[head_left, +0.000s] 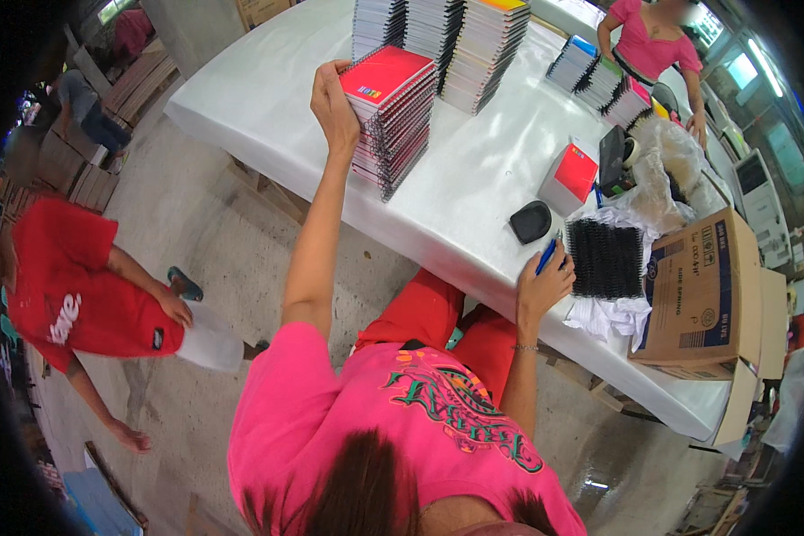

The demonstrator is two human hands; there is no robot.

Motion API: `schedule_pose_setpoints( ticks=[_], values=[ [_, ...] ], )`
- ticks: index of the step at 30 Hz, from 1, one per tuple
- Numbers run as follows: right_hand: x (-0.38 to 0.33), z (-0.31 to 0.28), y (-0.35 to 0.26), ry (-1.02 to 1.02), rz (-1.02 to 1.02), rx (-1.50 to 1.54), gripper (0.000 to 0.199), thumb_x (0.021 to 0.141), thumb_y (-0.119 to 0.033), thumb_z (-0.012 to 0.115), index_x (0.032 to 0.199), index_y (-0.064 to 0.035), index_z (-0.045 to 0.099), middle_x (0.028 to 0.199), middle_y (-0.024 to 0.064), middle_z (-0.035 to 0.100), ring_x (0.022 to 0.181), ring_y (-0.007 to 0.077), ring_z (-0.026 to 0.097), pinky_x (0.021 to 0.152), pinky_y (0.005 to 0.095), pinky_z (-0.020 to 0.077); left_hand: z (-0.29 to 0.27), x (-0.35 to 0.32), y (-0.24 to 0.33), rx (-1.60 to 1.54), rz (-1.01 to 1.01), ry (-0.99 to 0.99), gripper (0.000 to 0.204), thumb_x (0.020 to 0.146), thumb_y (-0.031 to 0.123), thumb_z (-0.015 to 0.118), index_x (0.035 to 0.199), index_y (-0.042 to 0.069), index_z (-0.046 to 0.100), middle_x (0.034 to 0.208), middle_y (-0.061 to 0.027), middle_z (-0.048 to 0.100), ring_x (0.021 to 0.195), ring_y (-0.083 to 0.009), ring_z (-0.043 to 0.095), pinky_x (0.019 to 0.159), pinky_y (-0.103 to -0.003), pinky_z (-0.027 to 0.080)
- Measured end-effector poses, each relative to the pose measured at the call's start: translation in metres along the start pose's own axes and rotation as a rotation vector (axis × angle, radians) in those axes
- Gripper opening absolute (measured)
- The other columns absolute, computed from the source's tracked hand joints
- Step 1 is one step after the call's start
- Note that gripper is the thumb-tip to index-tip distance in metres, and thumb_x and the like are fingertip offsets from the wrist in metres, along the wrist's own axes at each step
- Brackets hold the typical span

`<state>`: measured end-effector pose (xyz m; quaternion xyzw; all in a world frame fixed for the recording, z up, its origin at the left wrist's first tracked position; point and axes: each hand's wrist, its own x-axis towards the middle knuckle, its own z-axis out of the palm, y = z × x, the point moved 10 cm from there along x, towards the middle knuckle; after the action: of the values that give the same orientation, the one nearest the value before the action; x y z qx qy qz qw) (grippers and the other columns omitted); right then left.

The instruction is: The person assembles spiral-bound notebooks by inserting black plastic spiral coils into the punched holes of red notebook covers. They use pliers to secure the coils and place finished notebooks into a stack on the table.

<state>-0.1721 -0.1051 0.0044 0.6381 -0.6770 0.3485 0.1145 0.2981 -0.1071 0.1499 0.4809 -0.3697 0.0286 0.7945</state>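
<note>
A tall stack of red-covered spiral notebooks (389,98) stands near the table's front edge. My left hand (335,112) is closed against its left side, with the fingers curled at the top corner. In my right hand (545,286), a pair of blue-handled pliers (548,255) is gripped, its tip pointing away from me. Just right of that hand, a pile of black wire spirals (605,259) lies on crumpled white paper (607,317). A black rounded object (531,221) sits beyond the pliers. Behind it is a block of red-topped sheets (570,179).
More spiral notebook stacks (482,58) rise at the far side of the white table (241,107). An open cardboard box (697,295) and clear plastic bags (670,170) occupy the right. A person in pink (657,40) is across the table; another in red (80,286) is at left.
</note>
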Motion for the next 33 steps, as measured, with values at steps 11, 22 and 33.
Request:
schedule_pose_setpoints(
  ticks=[11,22,33],
  values=[
    [-0.002,0.0,0.001,-0.02,-0.011,0.012,0.049,0.087,-0.023,0.064,0.135,-0.0122,0.056,0.124,0.0197,0.054,0.114,0.0365,0.05,0.098,0.0489,0.0382,-0.001,-0.005,0.003,-0.004,-0.001,0.07,0.054,0.106,0.04,0.035,0.096,-0.005,0.065,0.092,-0.0131,0.067,0.089,-0.0229,0.06,0.086,-0.035,0.046],
    [0.0,-0.002,-0.003,0.002,-0.013,0.047,0.051,0.086,-0.023,0.064,0.135,-0.0122,0.053,0.124,0.0184,0.053,0.113,0.037,0.05,0.096,0.0503,0.0386,-0.002,0.002,-0.021,-0.029,-0.02,0.032,0.05,0.107,0.036,0.035,0.101,-0.003,0.065,0.098,-0.0118,0.065,0.092,-0.0219,0.059,0.087,-0.034,0.045],
    [0.0,-0.004,-0.002,-0.008,0.006,0.042,0.054,0.087,-0.019,0.065,0.138,-0.0119,0.052,0.125,0.0197,0.051,0.116,0.0368,0.048,0.1,0.0504,0.0369,-0.004,-0.011,-0.012,-0.003,-0.048,-0.083,0.053,0.108,0.045,0.033,0.131,0.001,0.052,0.125,-0.0151,0.055,0.114,-0.023,0.051,0.104,-0.037,0.036]
  ],
)
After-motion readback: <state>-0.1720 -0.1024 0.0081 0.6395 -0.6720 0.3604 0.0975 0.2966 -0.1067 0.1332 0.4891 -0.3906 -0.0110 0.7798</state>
